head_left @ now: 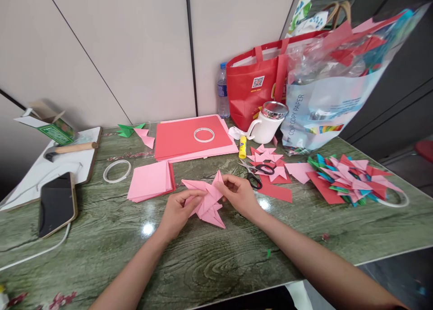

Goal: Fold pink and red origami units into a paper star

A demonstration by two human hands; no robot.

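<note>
Both my hands hold a folded pink paper piece [207, 197] with several pointed tips, just above the green wood-grain table [203, 260]. My left hand [178, 210] grips its left side with curled fingers. My right hand [237, 193] pinches its upper right part. A stack of pink square sheets [150, 180] lies just left of my hands. Black-handled scissors [256, 172] lie right behind my right hand.
A red and pink paper stack [189, 141] with a tape ring [204, 134] lies behind. Also in view are a yellow glue stick [242, 146], a white mug [267, 122], folded stars [267, 159], a multicoloured folded pile [352, 179], a red bag [253, 84], a phone [56, 204] and another tape ring [117, 170].
</note>
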